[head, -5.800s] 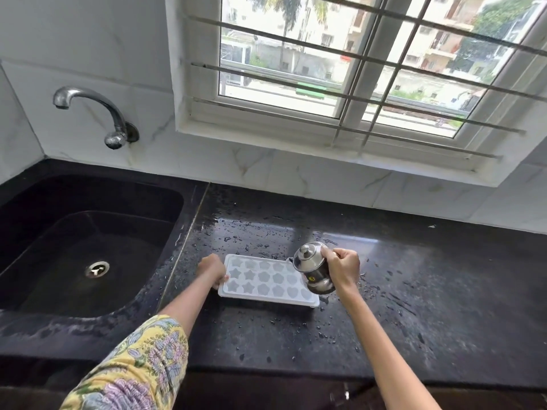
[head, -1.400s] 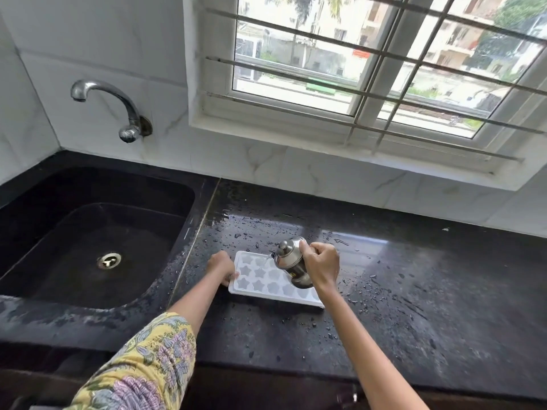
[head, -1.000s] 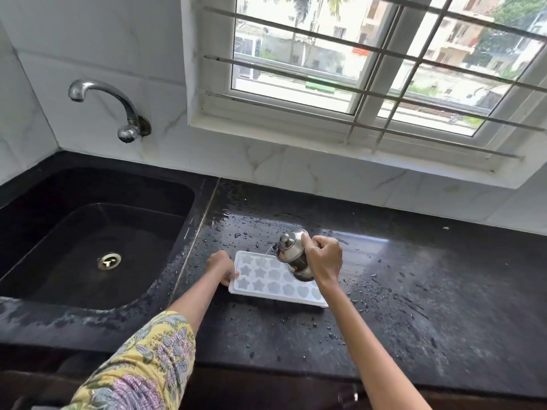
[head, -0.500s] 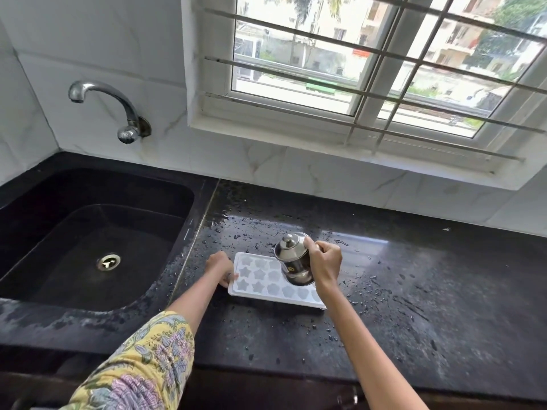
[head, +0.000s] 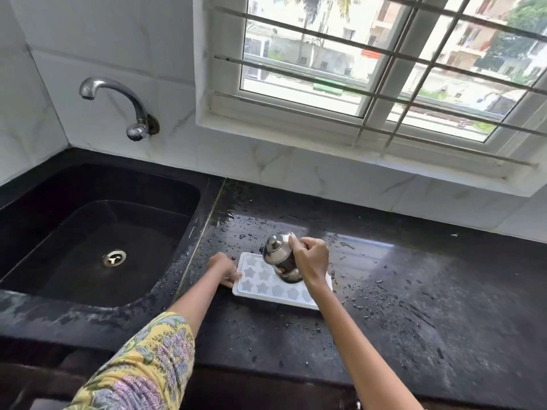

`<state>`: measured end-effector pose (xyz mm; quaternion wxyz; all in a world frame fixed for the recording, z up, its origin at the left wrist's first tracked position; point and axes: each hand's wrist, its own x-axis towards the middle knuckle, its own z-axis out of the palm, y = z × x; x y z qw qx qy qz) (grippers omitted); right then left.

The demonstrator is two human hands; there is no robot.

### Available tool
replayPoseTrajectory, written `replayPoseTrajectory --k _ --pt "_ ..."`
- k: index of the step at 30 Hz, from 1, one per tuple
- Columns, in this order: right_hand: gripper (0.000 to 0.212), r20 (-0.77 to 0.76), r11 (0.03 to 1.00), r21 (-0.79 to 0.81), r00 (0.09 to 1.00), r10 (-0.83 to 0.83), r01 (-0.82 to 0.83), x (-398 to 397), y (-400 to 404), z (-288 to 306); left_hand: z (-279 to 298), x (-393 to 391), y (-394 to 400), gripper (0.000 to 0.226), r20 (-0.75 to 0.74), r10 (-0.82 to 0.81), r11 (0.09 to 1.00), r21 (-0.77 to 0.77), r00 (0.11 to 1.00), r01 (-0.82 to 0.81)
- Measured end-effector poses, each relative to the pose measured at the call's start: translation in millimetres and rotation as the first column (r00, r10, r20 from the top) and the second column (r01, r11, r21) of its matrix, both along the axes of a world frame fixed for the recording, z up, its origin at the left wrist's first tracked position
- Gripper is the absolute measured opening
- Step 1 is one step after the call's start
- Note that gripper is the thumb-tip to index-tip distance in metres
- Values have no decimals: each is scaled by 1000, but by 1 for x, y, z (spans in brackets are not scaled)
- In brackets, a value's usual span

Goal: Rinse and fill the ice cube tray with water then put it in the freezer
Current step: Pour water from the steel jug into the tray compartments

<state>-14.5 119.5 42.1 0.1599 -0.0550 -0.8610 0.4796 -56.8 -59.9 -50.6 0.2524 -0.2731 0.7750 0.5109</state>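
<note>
Steadying the white ice cube tray (head: 268, 287) on the wet black counter (head: 414, 306), my left hand (head: 224, 269) pinches its left edge. Just beyond, my right hand (head: 310, 257) is closed around a tilted steel jug (head: 279, 257) above the tray. Far left: sink (head: 97, 232), tap (head: 118, 102).

You are facing a white marble-tiled wall (head: 124, 39) with grey veining. A white-framed window (head: 381, 93) with horizontal metal bars (head: 310, 66) lets in bright daylight; buildings and trees show outside. A chrome tap (head: 124, 105) juts from the wall above a black sink (head: 88, 232) with a steel drain (head: 114, 258). The black stone table (head: 429, 291) is speckled with water drops.
</note>
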Motion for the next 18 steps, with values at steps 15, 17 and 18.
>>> replayPoseTrajectory --k 15,17,18 --pt "53 -12 999 51 1000 10 -9 3 -2 1 -5 -7 -2 34 20 -46 997 -62 999 47" --pt "56 -15 999 48 1000 11 -10 4 -2 5 -7 -7 -1 35 29 -51 997 -54 998 53" --pt "57 -14 999 50 1000 11 -10 4 -3 6 -9 -8 -1 35 28 -52 997 -54 998 53"
